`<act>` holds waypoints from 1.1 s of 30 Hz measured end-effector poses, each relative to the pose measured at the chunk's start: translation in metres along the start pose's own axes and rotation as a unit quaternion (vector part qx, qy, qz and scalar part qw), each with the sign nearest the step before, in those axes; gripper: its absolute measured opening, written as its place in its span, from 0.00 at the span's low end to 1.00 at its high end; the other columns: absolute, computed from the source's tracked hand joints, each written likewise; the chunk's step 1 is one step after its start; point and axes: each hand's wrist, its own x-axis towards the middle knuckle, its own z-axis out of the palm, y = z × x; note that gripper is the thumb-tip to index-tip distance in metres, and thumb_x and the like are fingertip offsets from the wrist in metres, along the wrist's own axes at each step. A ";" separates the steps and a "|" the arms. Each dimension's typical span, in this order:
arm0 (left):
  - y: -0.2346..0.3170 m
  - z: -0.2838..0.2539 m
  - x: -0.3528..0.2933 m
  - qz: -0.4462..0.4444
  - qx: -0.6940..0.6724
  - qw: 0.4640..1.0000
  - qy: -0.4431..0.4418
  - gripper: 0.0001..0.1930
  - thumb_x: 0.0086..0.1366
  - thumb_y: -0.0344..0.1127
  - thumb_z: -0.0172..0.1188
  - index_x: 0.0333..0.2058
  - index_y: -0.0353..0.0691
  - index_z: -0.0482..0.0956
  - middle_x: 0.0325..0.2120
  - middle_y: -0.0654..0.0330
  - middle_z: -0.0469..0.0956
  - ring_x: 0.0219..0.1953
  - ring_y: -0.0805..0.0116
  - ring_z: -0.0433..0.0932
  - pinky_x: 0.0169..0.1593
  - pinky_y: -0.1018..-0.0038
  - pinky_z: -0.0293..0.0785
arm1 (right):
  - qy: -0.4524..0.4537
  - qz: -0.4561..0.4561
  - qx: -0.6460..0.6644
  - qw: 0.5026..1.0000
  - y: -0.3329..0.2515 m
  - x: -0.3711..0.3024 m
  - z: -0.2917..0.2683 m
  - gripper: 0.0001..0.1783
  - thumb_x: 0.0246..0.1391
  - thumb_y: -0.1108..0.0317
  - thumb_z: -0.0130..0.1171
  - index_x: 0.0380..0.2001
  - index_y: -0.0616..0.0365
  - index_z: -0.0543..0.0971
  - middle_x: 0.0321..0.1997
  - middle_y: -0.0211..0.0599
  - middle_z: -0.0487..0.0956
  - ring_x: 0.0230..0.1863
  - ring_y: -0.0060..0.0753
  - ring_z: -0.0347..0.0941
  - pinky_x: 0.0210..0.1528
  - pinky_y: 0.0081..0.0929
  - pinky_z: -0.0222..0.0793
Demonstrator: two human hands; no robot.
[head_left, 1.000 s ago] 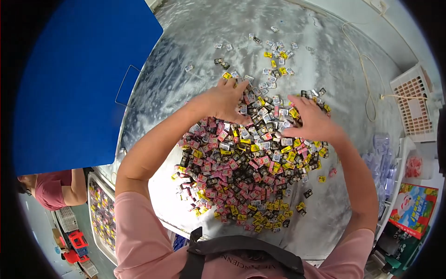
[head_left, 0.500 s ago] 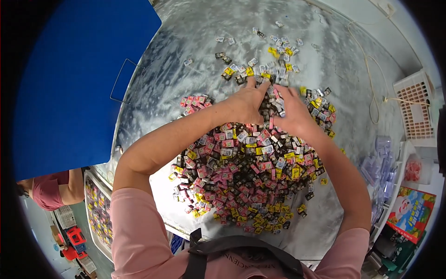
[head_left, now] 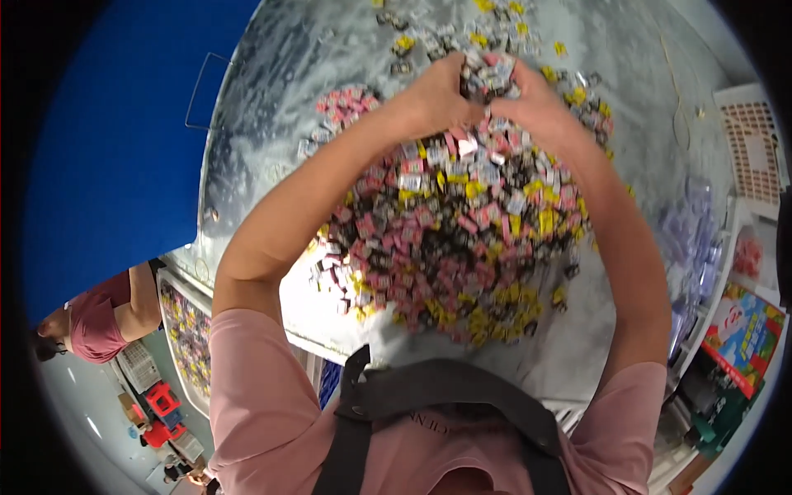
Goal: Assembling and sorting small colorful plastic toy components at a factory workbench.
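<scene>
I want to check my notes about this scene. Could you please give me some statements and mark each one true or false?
1. The left hand and right hand have small packets between them. True.
2. The pile contains only pink packets. False: it also contains yellow and black ones.
3. Scattered packets lie beyond the hands on the table. True.
4. The crate is at the picture's left. False: it is at the right.
5. A blue panel is at the left. True.

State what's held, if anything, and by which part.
A cluster of small packets, cupped at its sides between the left hand and right hand; whether gripped or lifted cannot be told.
</scene>
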 end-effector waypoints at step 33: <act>-0.118 0.113 -0.217 0.184 0.532 0.788 0.250 0.42 0.61 0.67 0.54 0.67 0.46 0.62 0.69 0.39 0.49 0.70 0.30 0.41 0.67 0.33 0.33 | 0.102 -0.189 -0.544 0.811 0.067 -0.226 0.117 0.44 0.56 0.41 0.57 0.68 0.56 0.60 0.75 0.59 0.48 0.74 0.65 0.41 0.68 0.71 0.36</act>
